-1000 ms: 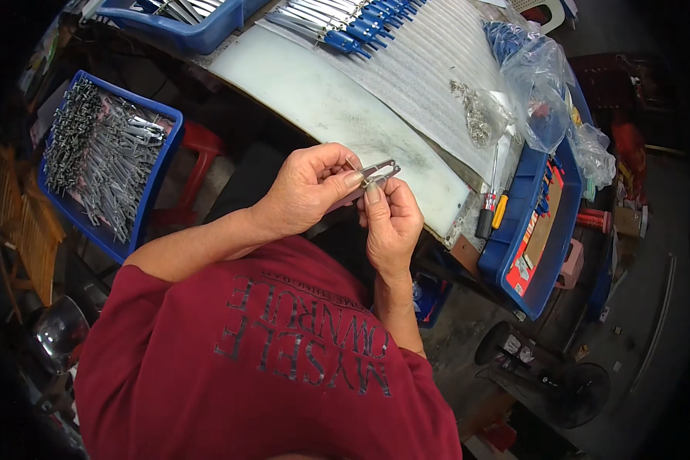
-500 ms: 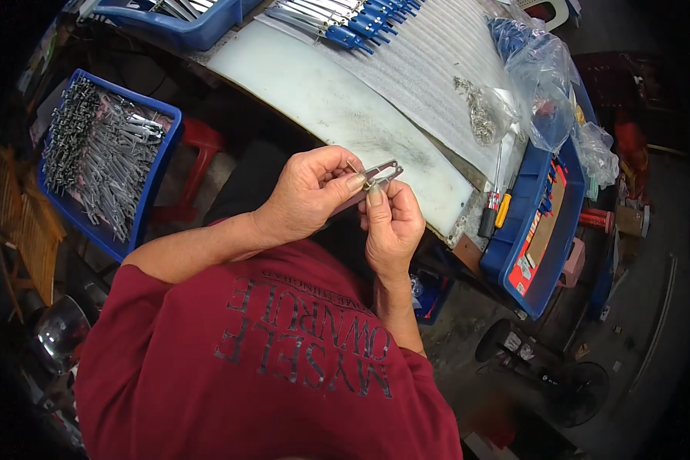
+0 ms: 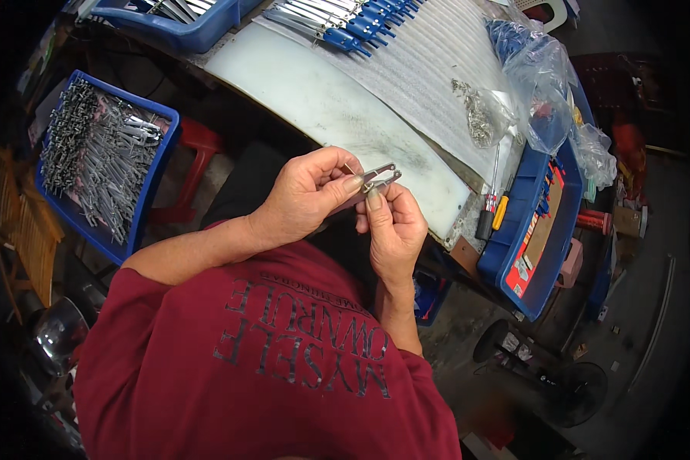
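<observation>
My left hand (image 3: 308, 193) and my right hand (image 3: 392, 226) meet just in front of the white workbench (image 3: 322, 92). Together they pinch a small two-armed metal tool part (image 3: 379, 179), whose thin arms poke out up and to the right. My left thumb and fingers grip its near end. My right thumb and forefinger press on it from below. Part of the piece is hidden inside the fingers.
A blue bin (image 3: 100, 172) full of similar metal parts sits at my left. A row of blue-handled tools (image 3: 345, 23) lies on the bench top. Plastic bags (image 3: 540, 73), a screwdriver (image 3: 489, 211) and a blue tray (image 3: 537, 230) are at right. A fan (image 3: 560, 383) stands on the floor.
Both hands have stayed in nearly the same place; the fingers shifted slightly on the metal piece.
</observation>
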A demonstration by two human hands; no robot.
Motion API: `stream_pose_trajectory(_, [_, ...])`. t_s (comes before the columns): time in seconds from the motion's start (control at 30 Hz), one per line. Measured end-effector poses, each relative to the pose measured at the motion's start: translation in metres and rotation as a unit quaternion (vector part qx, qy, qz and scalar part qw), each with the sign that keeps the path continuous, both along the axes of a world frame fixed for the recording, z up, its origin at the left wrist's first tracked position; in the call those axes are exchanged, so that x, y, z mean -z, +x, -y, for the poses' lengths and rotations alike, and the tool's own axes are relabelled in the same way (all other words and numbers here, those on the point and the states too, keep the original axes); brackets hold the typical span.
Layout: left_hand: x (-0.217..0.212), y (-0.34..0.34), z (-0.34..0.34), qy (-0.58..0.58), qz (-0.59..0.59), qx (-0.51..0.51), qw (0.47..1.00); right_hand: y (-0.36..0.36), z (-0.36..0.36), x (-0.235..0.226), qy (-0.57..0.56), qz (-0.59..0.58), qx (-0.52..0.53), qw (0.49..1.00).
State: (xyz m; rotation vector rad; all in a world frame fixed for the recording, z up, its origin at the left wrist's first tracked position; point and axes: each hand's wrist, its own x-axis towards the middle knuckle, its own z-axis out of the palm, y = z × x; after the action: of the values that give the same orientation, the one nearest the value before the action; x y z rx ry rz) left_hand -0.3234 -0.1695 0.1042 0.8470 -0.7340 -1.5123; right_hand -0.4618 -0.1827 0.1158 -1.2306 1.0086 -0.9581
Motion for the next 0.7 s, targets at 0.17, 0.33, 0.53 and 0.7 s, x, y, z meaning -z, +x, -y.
stream_pose_trajectory(0.17, [-0.004, 0.0, -0.001, -0.005, -0.048, 0.018, 0.999, -0.002, -0.003, 0.0, -0.014, -0.015, -0.008, 1.0])
stream_pose_trajectory(0.33, [-0.01, 0.002, -0.002, -0.011, -0.012, 0.024, 1.0, -0.003, -0.005, -0.002, -0.049, -0.067, 0.002, 0.997])
stream_pose_trajectory(0.53, [-0.012, 0.0, -0.003, -0.019, 0.017, 0.01, 1.0, -0.002, -0.006, -0.002, -0.045, -0.058, 0.014, 0.997])
stream_pose_trajectory(0.7, [-0.012, 0.001, -0.003, -0.018, 0.027, 0.013, 0.999, -0.003, -0.007, -0.003, -0.032, -0.052, 0.013, 0.998])
